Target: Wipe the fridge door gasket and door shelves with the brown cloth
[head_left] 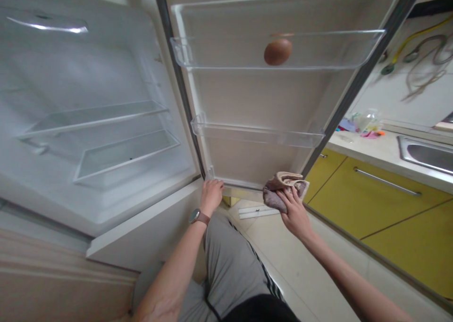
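Observation:
A fridge door point(247, 100) stands swung open in front of me, its inner side facing me. My left hand point(211, 194), with a watch on the wrist, is closed on the lower left edge of this door. In my right hand point(292, 209) is a folded brownish-grey cloth point(274, 197), held against the door's lower right corner with the fingers spread over it. Clear shelves cross the door: an upper door shelf point(226, 58) with a brown egg point(278, 52) in it, and a middle door shelf point(258, 136). The left fingertips are partly hidden.
Left of the door is the open fridge interior point(88, 77) with glass shelves point(127, 154). To the right are yellow cabinets point(385, 199), a counter point(382, 150) with a sink point(428, 154), and hoses point(421, 44) on the wall. A white strip point(256, 212) lies on the floor.

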`<state>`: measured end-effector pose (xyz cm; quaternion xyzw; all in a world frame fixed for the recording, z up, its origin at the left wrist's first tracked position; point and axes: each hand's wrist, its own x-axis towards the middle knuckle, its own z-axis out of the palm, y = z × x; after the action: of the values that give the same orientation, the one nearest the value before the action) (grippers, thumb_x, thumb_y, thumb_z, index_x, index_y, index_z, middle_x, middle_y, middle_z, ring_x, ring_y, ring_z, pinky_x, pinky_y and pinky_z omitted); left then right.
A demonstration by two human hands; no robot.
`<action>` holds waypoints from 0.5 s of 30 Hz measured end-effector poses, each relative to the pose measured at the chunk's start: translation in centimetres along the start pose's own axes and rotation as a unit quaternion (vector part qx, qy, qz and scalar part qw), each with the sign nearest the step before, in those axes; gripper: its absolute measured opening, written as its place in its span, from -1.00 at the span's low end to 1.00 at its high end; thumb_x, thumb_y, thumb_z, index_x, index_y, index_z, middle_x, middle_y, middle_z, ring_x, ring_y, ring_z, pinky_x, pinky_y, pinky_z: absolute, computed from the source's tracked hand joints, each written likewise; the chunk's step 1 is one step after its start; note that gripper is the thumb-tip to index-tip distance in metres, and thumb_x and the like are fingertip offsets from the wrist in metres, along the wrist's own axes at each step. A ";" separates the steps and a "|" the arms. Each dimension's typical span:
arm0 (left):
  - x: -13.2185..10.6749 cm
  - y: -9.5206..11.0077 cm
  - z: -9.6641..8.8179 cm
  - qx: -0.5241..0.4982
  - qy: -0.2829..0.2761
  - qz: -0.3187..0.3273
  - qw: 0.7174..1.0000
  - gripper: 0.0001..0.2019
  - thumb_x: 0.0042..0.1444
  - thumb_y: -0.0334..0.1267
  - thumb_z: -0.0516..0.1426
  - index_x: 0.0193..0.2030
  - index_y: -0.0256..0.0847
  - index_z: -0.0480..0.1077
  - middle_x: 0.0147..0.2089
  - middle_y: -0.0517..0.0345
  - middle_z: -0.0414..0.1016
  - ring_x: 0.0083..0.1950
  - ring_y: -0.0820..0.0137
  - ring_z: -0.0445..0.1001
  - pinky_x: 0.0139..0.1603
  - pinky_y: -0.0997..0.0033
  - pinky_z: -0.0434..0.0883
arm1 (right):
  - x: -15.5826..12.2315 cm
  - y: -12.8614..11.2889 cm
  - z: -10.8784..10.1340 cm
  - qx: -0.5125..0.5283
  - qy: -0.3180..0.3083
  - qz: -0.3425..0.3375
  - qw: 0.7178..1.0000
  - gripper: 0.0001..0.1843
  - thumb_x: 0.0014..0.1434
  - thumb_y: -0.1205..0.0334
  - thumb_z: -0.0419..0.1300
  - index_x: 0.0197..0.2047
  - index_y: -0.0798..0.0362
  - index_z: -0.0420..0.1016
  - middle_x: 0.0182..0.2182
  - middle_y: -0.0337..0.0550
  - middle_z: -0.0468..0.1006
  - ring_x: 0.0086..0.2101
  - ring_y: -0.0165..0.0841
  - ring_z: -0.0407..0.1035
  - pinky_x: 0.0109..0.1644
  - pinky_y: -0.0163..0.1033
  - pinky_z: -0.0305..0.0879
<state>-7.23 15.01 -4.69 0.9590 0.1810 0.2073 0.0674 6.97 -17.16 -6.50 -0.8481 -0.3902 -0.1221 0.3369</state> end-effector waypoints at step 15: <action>-0.3 -0.5 -0.1 -0.006 0.002 0.005 1.000 -0.81 0.35 -0.35 0.06 -0.20 -0.14 0.50 -0.10 -0.03 0.58 0.07 0.09 0.48 0.25 0.03 0.23 | 1.5 -6.0 3.9 -0.271 -0.019 -0.068 0.960 -0.31 0.17 0.28 0.14 0.39 -0.06 0.33 0.12 0.14 0.43 0.15 0.06 0.17 0.30 0.30 -0.15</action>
<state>-7.66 15.36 -4.82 0.9591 0.1751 0.2108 0.0713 3.29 -10.87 -5.90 -0.8813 -0.4053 -0.2300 0.0778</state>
